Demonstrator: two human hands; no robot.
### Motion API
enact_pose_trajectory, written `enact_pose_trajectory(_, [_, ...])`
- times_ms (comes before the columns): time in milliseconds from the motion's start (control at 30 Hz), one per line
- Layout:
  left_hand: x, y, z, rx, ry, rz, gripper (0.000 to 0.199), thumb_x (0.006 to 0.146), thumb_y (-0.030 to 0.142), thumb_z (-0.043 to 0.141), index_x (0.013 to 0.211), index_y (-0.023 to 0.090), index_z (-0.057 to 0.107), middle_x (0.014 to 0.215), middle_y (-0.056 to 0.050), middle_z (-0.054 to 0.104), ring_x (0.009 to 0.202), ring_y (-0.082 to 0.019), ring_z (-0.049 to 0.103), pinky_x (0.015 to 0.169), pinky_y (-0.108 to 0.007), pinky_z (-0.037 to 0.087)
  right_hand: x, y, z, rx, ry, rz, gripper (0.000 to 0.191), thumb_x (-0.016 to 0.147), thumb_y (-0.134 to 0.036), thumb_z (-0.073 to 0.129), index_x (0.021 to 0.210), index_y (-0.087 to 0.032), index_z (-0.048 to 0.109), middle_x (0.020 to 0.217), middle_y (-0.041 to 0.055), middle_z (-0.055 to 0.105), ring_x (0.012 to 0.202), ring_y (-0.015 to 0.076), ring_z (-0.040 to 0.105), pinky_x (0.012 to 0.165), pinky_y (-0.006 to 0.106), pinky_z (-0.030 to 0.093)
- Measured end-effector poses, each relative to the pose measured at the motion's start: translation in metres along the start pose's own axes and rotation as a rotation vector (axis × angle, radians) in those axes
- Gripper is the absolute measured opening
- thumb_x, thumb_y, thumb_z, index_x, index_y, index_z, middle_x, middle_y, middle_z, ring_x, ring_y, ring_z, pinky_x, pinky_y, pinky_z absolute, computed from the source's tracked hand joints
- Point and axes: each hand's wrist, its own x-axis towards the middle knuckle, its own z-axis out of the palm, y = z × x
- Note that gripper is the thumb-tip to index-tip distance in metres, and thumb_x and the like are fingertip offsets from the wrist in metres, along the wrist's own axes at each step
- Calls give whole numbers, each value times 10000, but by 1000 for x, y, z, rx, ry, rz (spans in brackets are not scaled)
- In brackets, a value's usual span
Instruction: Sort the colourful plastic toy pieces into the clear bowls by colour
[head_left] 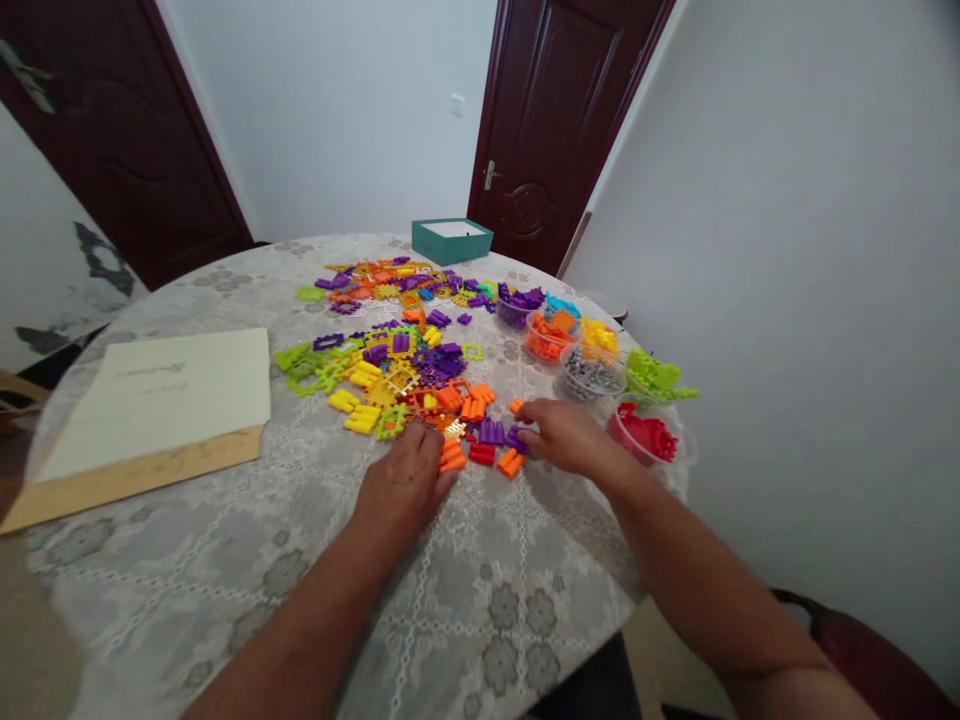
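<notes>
A heap of colourful plastic building pieces is spread over the table. My left hand rests at the heap's near edge, its fingers bent down and close together, their tips hidden. An orange block lies right against its thumb side; whether it is gripped is unclear. My right hand reaches in from the right, thumb and index finger apart. The thumb is at a purple block, and a small orange piece is at the index fingertip. Between the hands lie a red block and another purple block.
Several clear tubs of sorted pieces stand at right, including a red-filled tub near my right forearm and a grey-filled tub. A green box stands at the far edge. Paper on a board lies at left.
</notes>
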Motion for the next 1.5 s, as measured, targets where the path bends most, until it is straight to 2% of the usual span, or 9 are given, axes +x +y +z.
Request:
enact_pose_trajectory(200, [1, -1, 2, 14, 0, 31, 278, 959, 380, 623, 1176, 207, 616, 1243, -122, 597, 1132, -272, 609, 807, -341, 523, -8, 6, 36, 106, 80, 107, 385, 942, -355, 646, 1279, -171, 672, 1171, 141, 713, 1058, 255, 661, 871, 319, 461])
enact_pose_trajectory(367, [2, 0, 2, 30, 0, 39, 253, 961, 384, 617, 1153, 219, 617, 1249, -115, 593, 1120, -267, 615, 800, -339, 522, -5, 13, 45, 288, 73, 82, 201, 914, -310, 649, 1038, -173, 728, 961, 64, 719, 847, 208, 648, 746, 294, 458])
enact_pose_trajectory(533, [1, 1, 1, 28, 9, 28, 302, 940, 367, 643, 1188, 204, 587, 1270, -122, 592, 1150, -276, 610, 824, -350, 528, -1, 21, 65, 335, 304, 31, 351, 915, -321, 670, 1237, -183, 694, 1134, 108, 691, 1024, 238, 649, 893, 347, 495])
enact_pose_trajectory(700, [1, 1, 1, -31, 11, 4, 343, 913, 319, 669, 1208, 188, 555, 1288, -141, 590, 1144, -277, 609, 866, -359, 521, -6, 23, 58, 321, 446, -115, 254, 969, -246, 588, 1188, -206, 711, 1141, 115, 678, 1071, 240, 636, 957, 379, 489])
enact_pose_trajectory(867, [3, -2, 5, -147, 19, 39, 301, 923, 262, 631, 1208, 194, 561, 1247, -126, 624, 1124, -258, 614, 921, -367, 507, -18, 12, 37, 405, 250, -335, 233, 951, -227, 613, 1165, -229, 704, 1043, 66, 681, 894, 190, 635, 814, 317, 490])
enact_pose_trajectory(1133, [7, -10, 6, -413, 91, 31, 344, 881, 227, 628, 1224, 192, 642, 1141, -105, 687, 1029, -240, 638, 922, -381, 498, -22, 7, 30, 349, 15, -398, 282, 894, -232, 675, 1174, -225, 712, 1052, 62, 679, 954, 213, 609, 863, 339, 471])
enact_pose_trajectory(1267, [9, -6, 2, -556, 116, -60, 467, 859, 239, 600, 1316, 158, 641, 1003, -85, 715, 895, -220, 660, 842, -364, 515, -24, 9, 26, 343, -51, -421, 136, 889, -248, 690, 1015, -212, 727, 953, 39, 658, 924, 204, 591, 841, 323, 458])
enact_pose_trajectory(1367, [9, -3, -3, -627, 139, -124, 482, 854, 271, 582, 1313, 148, 666, 967, -81, 727, 848, -215, 663, 814, -363, 522, -23, 6, 29, 407, -46, -385, 73, 891, -269, 708, 917, -201, 700, 889, 18, 642, 847, 180, 578, 783, 299, 443])
enact_pose_trajectory(1500, [10, -2, -6, -735, 129, -144, 455, 867, 337, 609, 1278, 158, 689, 1072, -103, 754, 924, -230, 688, 879, -382, 535, -19, -14, 36, 658, 125, -274, 147, 928, -351, 704, 974, -212, 684, 945, 22, 655, 790, 153, 577, 712, 274, 436])
